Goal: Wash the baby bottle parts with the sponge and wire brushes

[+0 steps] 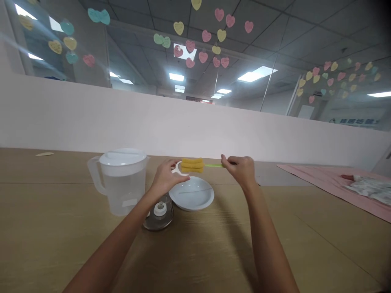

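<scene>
Closed around the green handle of a bottle brush is my right hand (241, 169). The brush's yellow sponge head (192, 165) points left and meets a white ring-shaped piece (178, 169). My left hand (167, 176) grips that ring between thumb and fingers; whether the sponge tip sits inside it is unclear. Below both hands stands a white bowl (192, 207), with a thin straight line across its inside. Left of the bowl, partly behind my left forearm, a dark grey tray (157, 224) bears a bottle nipple with a white collar (160, 208).
A lidded translucent pitcher (124, 191) stands on the left of the brown table (195, 252). At the right lies a pink cloth (317, 189) with a plastic-wrapped item (369, 188) on it. A white low wall (183, 130) and glass with heart notes rise behind.
</scene>
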### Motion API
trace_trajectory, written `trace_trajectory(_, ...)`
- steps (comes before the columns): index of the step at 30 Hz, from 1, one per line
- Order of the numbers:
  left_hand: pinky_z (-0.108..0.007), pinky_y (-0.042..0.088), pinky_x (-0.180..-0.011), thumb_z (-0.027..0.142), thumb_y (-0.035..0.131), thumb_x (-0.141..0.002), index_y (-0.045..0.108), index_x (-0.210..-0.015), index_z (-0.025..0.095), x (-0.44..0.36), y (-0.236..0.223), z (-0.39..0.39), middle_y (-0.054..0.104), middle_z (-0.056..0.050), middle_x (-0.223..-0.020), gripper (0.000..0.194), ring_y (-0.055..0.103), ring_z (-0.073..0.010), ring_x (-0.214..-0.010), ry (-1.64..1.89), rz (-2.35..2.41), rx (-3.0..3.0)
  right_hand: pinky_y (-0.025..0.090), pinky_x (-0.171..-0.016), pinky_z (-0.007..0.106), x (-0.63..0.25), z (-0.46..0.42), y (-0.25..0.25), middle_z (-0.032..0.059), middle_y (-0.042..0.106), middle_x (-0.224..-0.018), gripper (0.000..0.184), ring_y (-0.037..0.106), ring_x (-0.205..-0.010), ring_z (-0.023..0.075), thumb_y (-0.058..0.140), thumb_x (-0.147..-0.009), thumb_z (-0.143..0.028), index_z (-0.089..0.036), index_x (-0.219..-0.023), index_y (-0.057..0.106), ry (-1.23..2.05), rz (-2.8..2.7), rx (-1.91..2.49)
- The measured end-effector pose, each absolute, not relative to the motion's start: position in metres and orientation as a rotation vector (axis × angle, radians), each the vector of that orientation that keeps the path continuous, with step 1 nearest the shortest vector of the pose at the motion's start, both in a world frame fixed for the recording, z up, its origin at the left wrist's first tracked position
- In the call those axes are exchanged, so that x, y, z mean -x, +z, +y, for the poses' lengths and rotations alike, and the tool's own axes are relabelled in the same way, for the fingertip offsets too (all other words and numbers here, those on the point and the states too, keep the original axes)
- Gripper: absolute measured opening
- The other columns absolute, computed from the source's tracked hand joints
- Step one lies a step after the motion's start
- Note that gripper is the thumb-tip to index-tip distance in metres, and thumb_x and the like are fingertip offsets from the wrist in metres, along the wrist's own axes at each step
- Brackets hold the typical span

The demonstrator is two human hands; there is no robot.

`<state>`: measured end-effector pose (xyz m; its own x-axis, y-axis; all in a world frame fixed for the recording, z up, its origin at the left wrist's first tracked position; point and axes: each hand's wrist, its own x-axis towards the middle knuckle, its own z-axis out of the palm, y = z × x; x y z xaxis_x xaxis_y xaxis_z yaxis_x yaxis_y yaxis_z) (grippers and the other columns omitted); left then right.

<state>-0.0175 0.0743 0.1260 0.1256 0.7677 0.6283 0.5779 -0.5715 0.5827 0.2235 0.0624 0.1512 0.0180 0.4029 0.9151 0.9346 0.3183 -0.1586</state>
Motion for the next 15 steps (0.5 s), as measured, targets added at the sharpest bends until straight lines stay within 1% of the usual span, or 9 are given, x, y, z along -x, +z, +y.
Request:
trace_trajectory(5, -0.03, 0.044, -0.081, 0.033, 0.071, -0.058, 0.058, -0.106, 0.022, 0.014, 0.127, 0.066, 0.053, -0.002, -0.102, 0.052, 0.054, -0.019, -0.09, 1.389, 1.369, -2.506, 0.015, -0.048, 0.025, -0.227, 0.034, 0.171, 0.0009, 0.04, -0.036, 0.056, 0.029, -0.039, 0.0089, 0.037, -0.081, -0.051, -0.017, -0.041, 0.056, -0.895, -1.649, 1.401)
trace_trajectory(9, -0.03, 0.043, -0.079, 0.027, 0.071, -0.06, 0.057, -0.107, 0.022, 0.001, 0.127, 0.057, 0.049, -0.002, -0.095, 0.05, 0.052, -0.019, -0.09, 1.373, 1.404, -2.648, 0.015, -0.048, 0.025, -0.218, 0.019, 0.177, 0.0024, 0.043, -0.039, 0.053, 0.034, -0.041, 0.0101, 0.039, -0.082, -0.051, -0.017, -0.047, 0.059, -0.981, -1.629, 1.498)
trace_trajectory(13, -0.031, 0.041, -0.078, 0.024, 0.07, -0.062, 0.056, -0.108, 0.023, -0.009, 0.126, 0.051, 0.048, -0.003, -0.093, 0.049, 0.05, -0.0195, -0.088, 1.349, 1.433, -2.74, 0.016, -0.048, 0.025, -0.189, 0.02, 0.171, 0.0039, 0.046, -0.041, 0.047, 0.04, -0.044, 0.0118, 0.043, -0.083, -0.046, -0.016, -0.051, 0.06, -0.94, -1.654, 1.562)
trace_trajectory(15, -0.031, 0.04, -0.077, 0.024, 0.068, -0.064, 0.056, -0.107, 0.024, -0.009, 0.125, 0.051, 0.047, -0.003, -0.093, 0.045, 0.049, -0.0196, -0.087, 1.293, 1.463, -2.768, 0.018, -0.048, 0.025, -0.171, 0.025, 0.166, 0.0039, 0.051, -0.047, 0.04, 0.043, -0.046, 0.0118, 0.044, -0.083, -0.042, -0.017, -0.058, 0.063, -0.832, -1.788, 1.536)
